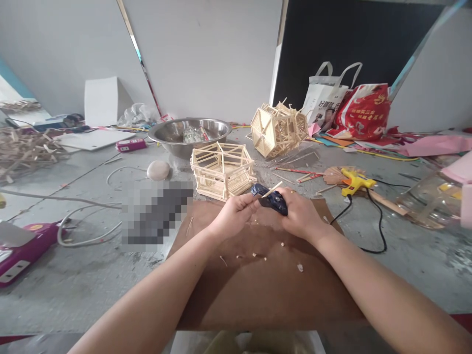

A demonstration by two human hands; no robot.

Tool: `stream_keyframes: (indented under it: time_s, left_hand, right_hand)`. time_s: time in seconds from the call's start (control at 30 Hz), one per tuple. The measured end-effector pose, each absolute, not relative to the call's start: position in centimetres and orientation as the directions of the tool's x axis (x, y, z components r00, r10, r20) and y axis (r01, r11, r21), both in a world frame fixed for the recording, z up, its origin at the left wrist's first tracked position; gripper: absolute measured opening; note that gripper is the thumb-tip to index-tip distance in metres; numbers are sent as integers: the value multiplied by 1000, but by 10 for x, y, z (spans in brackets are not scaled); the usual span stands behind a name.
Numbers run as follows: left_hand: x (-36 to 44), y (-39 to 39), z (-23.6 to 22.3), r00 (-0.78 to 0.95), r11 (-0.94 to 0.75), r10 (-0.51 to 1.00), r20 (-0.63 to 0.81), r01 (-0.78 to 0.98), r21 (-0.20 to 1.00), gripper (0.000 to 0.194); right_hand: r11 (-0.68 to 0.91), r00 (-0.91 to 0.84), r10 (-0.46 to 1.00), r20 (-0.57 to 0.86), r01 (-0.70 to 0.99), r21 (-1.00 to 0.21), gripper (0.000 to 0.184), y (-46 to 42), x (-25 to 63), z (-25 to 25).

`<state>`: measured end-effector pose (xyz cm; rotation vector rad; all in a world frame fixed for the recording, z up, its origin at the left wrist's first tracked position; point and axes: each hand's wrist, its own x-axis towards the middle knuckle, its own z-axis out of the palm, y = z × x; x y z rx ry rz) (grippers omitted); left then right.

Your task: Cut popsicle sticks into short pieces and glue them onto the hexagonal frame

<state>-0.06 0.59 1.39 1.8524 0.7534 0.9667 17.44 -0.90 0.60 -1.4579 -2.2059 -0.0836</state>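
On the table (92,275), the mat (265,305) lies at the front, scraps (300,268) scattered on it. The left hand (236,212) and right hand (299,211) are above its far part, a hand tool (277,202) between them. Behind the mat stands the nearer stick frame (223,175); the basin (164,140) sits behind that, leftward, and the farther stick frame (278,130) behind, rightward. A glue gun (356,183) lies right of the mat, left of a jar (424,201). Left of the mat, at the table's near left, is a power strip (20,253).

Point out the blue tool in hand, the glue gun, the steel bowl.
Blue tool (279,202): head view, on its dark blue body.
Glue gun (354,181): head view, on its yellow body.
Steel bowl (176,148): head view, on its outer front wall.
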Motion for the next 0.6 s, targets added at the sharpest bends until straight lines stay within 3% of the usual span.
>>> stream_keyframes:
  time_s: [0.27, 0.6]
  left_hand:
    - [-4, 3, 18, 586, -91, 807, 73, 2, 996, 29]
    - [-6, 7, 19, 703, 239, 707, -80, -130, 962, 23]
  right_hand:
    - [423, -311, 849, 428, 885, -195, 32, -11, 174, 8]
    - [443, -321, 831, 455, 876, -190, 33, -11, 174, 7]
